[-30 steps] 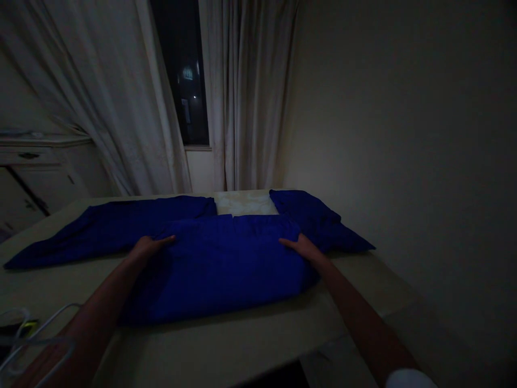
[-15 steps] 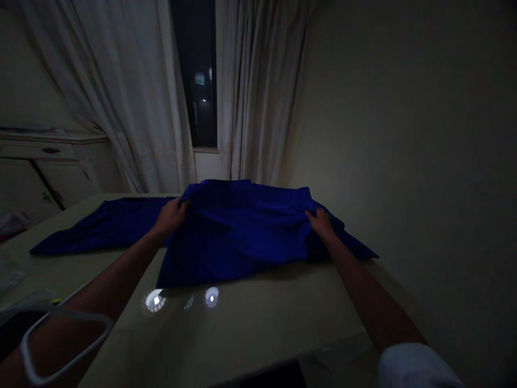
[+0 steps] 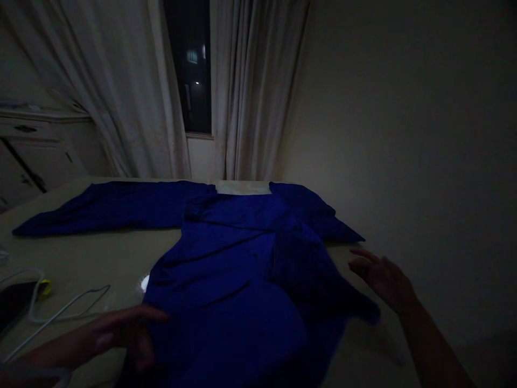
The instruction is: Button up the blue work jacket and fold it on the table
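A dark blue garment (image 3: 226,258) lies spread and creased over the table (image 3: 109,258), its near part reaching the bottom of the view. Long dark blue cloth parts stretch out to the far left and far right of it. Whether it is a shirt, jacket or trousers I cannot tell in the dim light. At the garment's near left edge is my left hand (image 3: 125,328), open, with the index finger stretched along the cloth. My right hand (image 3: 382,277) hovers to the right of the cloth, open, its fingers apart and holding nothing.
A white cord (image 3: 64,310) loops over the table at left, beside a dark object (image 3: 18,304) with a yellow edge. Behind the table hang pale curtains (image 3: 250,97) around a dark window (image 3: 189,70). A cabinet (image 3: 44,145) stands at back left; a wall (image 3: 396,134) bounds the right.
Both hands have let go of the blue garment, which was held up at its far edge. It now lies lower and nearer. The left hand has come back toward me, the right has moved outward.
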